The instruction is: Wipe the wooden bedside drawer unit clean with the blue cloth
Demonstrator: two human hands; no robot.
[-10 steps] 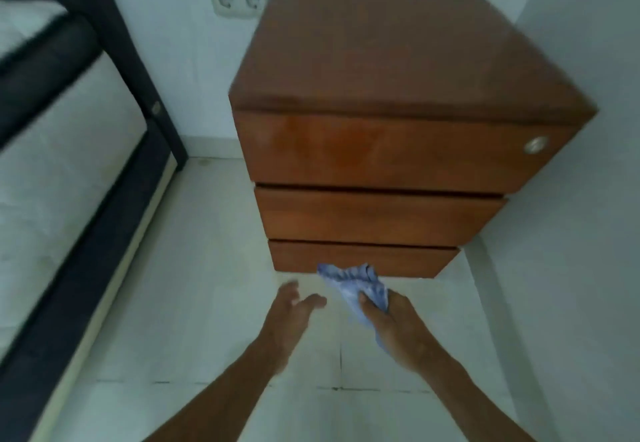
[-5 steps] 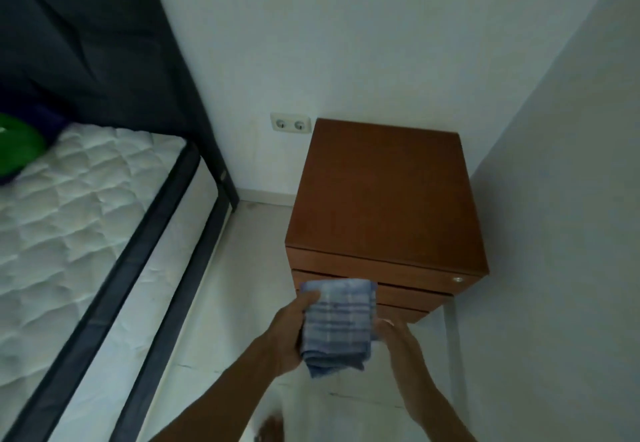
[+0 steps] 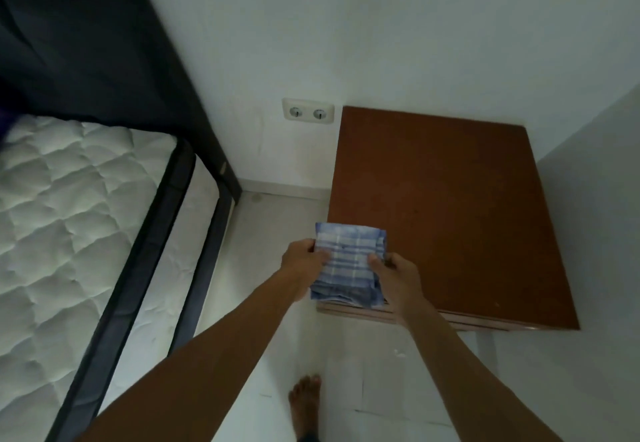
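The wooden bedside drawer unit (image 3: 446, 206) stands in the room's corner, seen from above; mostly its brown top shows, with only a thin strip of drawer fronts at its near edge. A folded blue checked cloth (image 3: 349, 261) is held over the unit's near left corner. My left hand (image 3: 303, 261) grips the cloth's left edge and my right hand (image 3: 398, 277) grips its right edge. Whether the cloth touches the top I cannot tell.
A white quilted mattress (image 3: 65, 233) in a dark bed frame (image 3: 152, 233) lies to the left. A double wall socket (image 3: 308, 111) sits just left of the unit. White walls close in behind and to the right. My bare foot (image 3: 304, 403) stands on the pale tiled floor.
The view has risen from facing the low drawer fronts to looking down on the top. The cloth went from bunched in my right hand to folded flat between both hands.
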